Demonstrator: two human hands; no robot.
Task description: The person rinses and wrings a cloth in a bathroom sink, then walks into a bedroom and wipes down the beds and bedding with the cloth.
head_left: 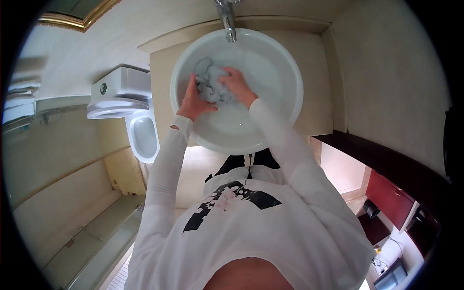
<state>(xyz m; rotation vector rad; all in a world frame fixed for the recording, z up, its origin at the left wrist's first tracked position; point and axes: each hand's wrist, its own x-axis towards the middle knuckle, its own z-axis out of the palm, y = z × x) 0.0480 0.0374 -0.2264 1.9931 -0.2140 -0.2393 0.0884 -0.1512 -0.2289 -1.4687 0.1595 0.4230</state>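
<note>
A wet, crumpled light grey-white cloth [209,88] with darker edging lies bunched in the left part of a round white basin [297,92]. My left hand [194,102] cups the bundle from the left, its thumb and fingers wide around it. On the other side, the fingers of my right hand [237,86] are bent onto the cloth and grip it. Some fingertips are lost in the folds. Pale water seems to stand in the basin. Above the far rim hangs a chrome faucet [227,21]; whether it runs, I cannot tell.
The basin sits on a beige counter [314,87] against the wall. To the left stands a white toilet [144,133], with a glass-sided bathing area [92,241] beyond it. A dark shelf [382,162] and a red cabinet [391,198] are on the right.
</note>
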